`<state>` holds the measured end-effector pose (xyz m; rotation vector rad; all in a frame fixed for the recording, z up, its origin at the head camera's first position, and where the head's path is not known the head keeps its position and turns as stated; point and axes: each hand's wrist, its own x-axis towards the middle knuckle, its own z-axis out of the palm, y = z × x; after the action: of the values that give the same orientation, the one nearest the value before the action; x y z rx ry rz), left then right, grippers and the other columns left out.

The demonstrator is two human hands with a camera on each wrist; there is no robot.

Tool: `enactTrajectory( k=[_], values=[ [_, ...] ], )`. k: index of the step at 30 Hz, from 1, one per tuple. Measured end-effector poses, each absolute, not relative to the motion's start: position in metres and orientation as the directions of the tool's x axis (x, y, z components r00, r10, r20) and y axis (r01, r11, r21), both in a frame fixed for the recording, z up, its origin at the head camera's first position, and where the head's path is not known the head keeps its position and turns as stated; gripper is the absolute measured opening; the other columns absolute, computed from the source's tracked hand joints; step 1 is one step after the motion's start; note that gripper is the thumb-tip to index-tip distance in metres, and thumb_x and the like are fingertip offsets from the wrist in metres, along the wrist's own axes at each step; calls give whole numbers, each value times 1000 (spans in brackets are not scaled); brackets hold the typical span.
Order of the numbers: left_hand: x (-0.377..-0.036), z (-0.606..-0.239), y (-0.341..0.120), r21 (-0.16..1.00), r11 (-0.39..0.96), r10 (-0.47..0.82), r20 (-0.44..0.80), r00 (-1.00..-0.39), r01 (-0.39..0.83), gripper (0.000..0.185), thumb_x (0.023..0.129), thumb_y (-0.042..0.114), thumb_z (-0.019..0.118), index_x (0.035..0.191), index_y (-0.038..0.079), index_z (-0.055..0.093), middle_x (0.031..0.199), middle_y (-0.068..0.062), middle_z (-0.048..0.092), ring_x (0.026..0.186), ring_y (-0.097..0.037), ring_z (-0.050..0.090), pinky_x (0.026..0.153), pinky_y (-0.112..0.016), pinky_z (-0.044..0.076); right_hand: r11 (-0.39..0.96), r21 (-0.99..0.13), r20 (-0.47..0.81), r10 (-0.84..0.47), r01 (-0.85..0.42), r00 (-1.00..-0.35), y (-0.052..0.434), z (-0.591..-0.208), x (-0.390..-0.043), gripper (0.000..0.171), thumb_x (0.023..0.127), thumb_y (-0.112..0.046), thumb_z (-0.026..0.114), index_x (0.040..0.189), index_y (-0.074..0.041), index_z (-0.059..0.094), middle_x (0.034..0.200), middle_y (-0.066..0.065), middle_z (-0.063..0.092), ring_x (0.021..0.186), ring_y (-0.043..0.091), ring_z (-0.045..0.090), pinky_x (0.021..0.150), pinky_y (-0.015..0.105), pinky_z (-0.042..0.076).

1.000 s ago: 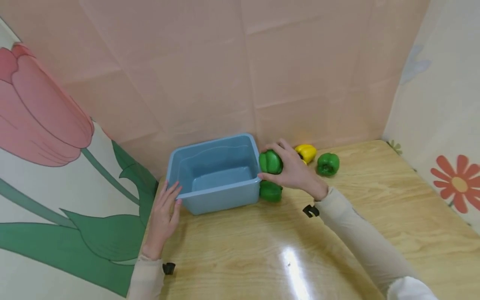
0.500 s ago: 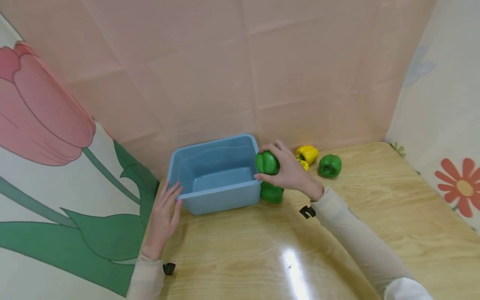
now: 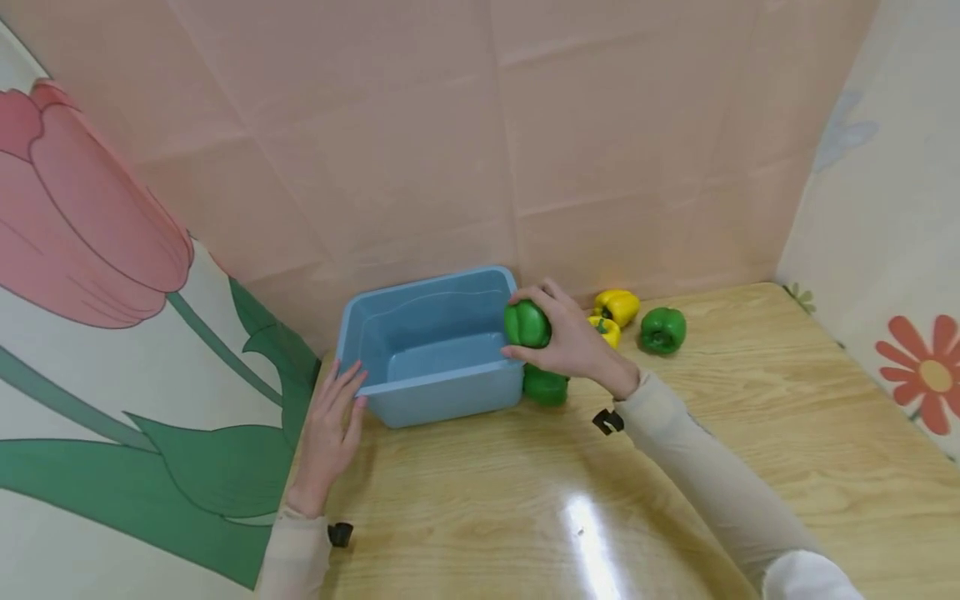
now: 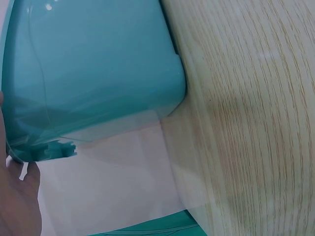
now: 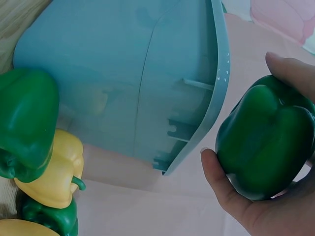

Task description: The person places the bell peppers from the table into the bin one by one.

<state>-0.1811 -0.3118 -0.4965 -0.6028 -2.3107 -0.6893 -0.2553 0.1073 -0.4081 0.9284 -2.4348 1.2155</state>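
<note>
My right hand (image 3: pixel 566 337) grips a green bell pepper (image 3: pixel 527 323) at the right rim of a blue plastic tub (image 3: pixel 442 400), and in the head view the pepper overlaps that rim. The right wrist view shows the fingers and thumb curled round the green pepper (image 5: pixel 268 140), held above rim height. My left hand (image 3: pixel 330 433) rests at the tub's front left corner with its fingers straight over the rim. In the left wrist view the left hand (image 4: pixel 19 196) touches the tub's rim (image 4: pixel 17 152) from outside. Nothing lies on the visible part of the tub's floor.
Below my right hand, a second green pepper (image 3: pixel 545 386) lies against the tub's right wall. Two yellow peppers (image 3: pixel 617 307) and another green pepper (image 3: pixel 663 331) lie farther right on the wooden table (image 3: pixel 480 500). A pink cloth backdrop (image 3: pixel 375 150) rises right behind the tub.
My right hand has moved slightly left with the green pepper, from beside the tub's right rim to over it. My left hand stays at the front left corner.
</note>
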Motion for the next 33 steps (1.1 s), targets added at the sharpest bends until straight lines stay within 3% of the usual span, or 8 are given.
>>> enactTrajectory(
  k=[16,33],
  values=[
    [-182,-497,-312,320,752,226,696,-682,576,40,107,8,61,147,3,64,156,-16,58,154,-49,40,130,-57,32,427,-615,495,-446,-663,-746,92,-405,-256,65,85,-34,93,139,-18,60,120,9,51,91,24,59,69,36,60],
    [-182,-494,-311,323,744,228,700,-676,585,40,105,5,63,145,1,64,154,-19,60,151,-52,42,130,-57,33,405,-650,483,-434,-643,-761,75,-407,-263,64,86,-36,92,139,-20,59,127,10,52,97,25,61,75,38,62]
  ],
)
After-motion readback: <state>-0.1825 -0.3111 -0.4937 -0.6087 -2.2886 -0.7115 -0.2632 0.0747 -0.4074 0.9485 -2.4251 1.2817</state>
